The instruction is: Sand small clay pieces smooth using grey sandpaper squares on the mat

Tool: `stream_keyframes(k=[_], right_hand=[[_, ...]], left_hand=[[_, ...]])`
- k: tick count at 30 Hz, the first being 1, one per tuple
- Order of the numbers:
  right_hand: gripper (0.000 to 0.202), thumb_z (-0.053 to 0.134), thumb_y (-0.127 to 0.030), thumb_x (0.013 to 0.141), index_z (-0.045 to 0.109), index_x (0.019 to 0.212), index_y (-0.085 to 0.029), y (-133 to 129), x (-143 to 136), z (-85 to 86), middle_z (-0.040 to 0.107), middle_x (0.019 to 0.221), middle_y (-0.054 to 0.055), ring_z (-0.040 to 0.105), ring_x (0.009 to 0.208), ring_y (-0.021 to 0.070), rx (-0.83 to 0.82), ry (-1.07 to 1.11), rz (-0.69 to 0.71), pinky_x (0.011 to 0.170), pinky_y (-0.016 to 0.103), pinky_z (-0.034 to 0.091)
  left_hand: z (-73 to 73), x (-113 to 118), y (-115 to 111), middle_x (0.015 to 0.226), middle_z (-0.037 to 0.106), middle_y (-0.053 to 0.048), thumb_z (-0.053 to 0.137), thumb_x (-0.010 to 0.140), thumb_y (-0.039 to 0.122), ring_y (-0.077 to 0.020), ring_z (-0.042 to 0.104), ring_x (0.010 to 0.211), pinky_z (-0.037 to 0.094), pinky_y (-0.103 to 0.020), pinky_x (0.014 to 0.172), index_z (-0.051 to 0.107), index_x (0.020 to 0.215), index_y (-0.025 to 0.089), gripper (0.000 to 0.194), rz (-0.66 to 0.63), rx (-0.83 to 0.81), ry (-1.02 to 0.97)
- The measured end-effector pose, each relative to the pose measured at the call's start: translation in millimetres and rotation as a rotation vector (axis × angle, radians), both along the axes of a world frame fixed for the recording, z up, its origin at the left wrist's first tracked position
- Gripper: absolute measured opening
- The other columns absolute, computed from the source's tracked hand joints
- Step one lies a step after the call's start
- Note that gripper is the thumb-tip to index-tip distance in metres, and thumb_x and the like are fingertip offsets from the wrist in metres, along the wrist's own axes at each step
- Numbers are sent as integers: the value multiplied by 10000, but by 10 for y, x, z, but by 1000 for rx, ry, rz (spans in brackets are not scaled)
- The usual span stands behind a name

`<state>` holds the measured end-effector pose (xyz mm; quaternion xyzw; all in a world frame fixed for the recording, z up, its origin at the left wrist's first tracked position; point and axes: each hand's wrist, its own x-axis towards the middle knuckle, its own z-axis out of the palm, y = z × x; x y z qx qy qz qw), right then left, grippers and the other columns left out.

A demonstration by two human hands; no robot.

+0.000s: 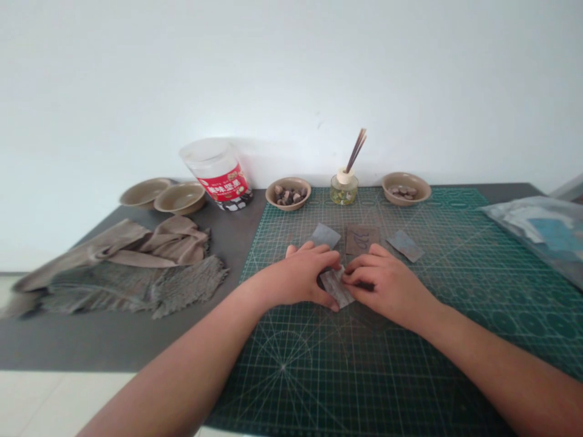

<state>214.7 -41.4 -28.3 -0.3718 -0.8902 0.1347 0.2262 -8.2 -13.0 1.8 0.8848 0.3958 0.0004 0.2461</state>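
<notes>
A small grey, wrinkled piece lies on the green cutting mat, between my hands. My left hand holds its left side, thumb at the near edge and fingers curled over the far edge. My right hand pinches its right edge between thumb and fingertips. Just beyond my hands are a blue-grey square, a brown square with dark marks and, to the right, another grey-blue piece.
Along the wall stand two nested-looking bowls, a red-labelled tub, a bowl of dark lumps, a reed diffuser and a bowl of brown pieces. Crumpled cloth lies left, a plastic bag right.
</notes>
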Motion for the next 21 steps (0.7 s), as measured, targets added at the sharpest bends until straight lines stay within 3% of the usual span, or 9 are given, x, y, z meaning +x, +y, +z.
stream_keyframes(k=[5,10,14,21], right_hand=[[69,709,-198,900,771,870,-207,-19,-13,19,753,952,35,556,873,220,-9,-2,-18,844,399,434],[60,736,-238,887,765,835,-229,-19,-41,9,749,928,22,584,845,203,-76,-23,113,862,400,438],[72,707,-213,904,760,855,-213,-3,-48,-9,754,943,35,599,874,210,-29,-2,44,863,403,435],[79,745,-169,846,745,805,-237,-21,16,34,768,966,-14,626,821,171,-110,-17,175,909,413,410]], left_hand=[[-10,-2,4,1145,624,-45,754,738,595,-321,498,1134,364,-451,889,601,1059,253,494,-5,-5,4],[-16,-7,6,1134,623,-43,735,748,595,-318,505,1119,368,-454,883,596,1046,248,479,-11,-1,-8],[-4,-4,8,1141,619,-42,742,748,581,-318,504,1127,369,-445,887,595,1038,246,467,-19,-6,-3],[-2,-3,-4,1136,625,-44,752,736,582,-314,501,1125,359,-449,911,594,1059,247,491,-3,-14,-4]])
